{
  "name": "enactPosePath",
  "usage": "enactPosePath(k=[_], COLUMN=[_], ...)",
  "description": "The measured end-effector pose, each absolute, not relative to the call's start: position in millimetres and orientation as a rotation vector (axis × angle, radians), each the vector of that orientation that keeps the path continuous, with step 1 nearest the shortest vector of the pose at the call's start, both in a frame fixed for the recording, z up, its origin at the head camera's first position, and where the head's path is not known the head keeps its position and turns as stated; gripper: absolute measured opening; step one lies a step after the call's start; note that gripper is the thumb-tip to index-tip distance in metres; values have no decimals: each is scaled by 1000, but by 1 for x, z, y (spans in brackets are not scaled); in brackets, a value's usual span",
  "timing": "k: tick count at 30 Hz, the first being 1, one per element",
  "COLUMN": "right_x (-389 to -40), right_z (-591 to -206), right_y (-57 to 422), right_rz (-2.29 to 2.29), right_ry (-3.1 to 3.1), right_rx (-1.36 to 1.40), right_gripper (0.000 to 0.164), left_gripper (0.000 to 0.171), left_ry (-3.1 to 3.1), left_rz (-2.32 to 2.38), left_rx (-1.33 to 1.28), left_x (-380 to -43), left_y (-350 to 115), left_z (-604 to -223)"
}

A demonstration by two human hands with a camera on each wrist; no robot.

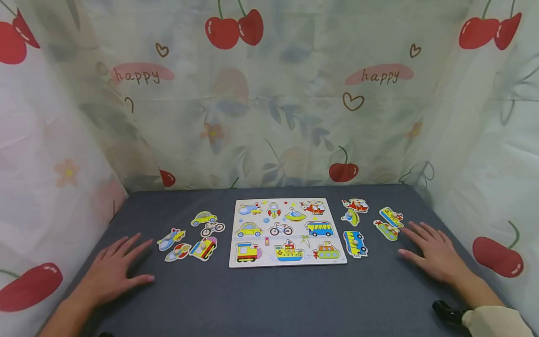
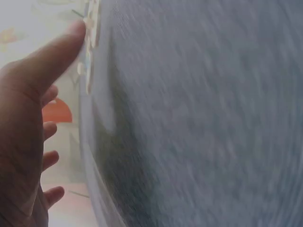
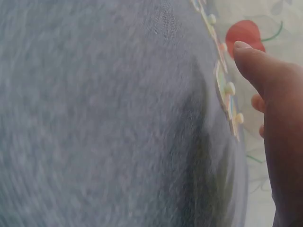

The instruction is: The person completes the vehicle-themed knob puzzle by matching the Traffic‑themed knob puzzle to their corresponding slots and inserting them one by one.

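Note:
A white puzzle board printed with vehicles lies in the middle of the table. My left hand is spread, holding nothing, left of several loose pieces: a plane, a rocket, a train, a car and a bicycle. Spread likewise, my right hand holds nothing; its fingertips are close to the ship piece and the submarine piece. Nearer the board lie a helicopter, a flying saucer and a bus. Small knobs stand up from pieces in the right wrist view.
A dark grey cloth covers the table. Light curtains printed with cherries and hearts enclose its back and sides. Beside the right sleeve a black curved object shows at the wrist.

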State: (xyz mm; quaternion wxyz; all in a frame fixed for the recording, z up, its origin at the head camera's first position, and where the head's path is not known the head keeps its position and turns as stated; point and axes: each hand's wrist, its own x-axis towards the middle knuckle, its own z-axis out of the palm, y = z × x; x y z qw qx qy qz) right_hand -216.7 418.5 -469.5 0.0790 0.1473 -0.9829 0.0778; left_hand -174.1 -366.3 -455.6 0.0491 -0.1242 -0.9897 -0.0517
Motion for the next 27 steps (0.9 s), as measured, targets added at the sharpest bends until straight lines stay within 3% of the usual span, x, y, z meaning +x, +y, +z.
enactPosePath(k=[11,21,27], right_x=[-215,-217,-216], right_z=[-454,-448,-449], right_y=[395,377,364], right_rz=[245,338,418], right_ry=[-2849,-2852,-2788], right_rx=[528,526,528], right_gripper=[61,56,49], left_gripper=[85,55,45], left_ry=[-2928,-2780,-2764], left_rz=[-376,-633,-747], left_rx=[-442,-447,-415], left_x=[-176,-172,-171], left_y=[-346,-327,-313], left_z=[-448,-448,-445])
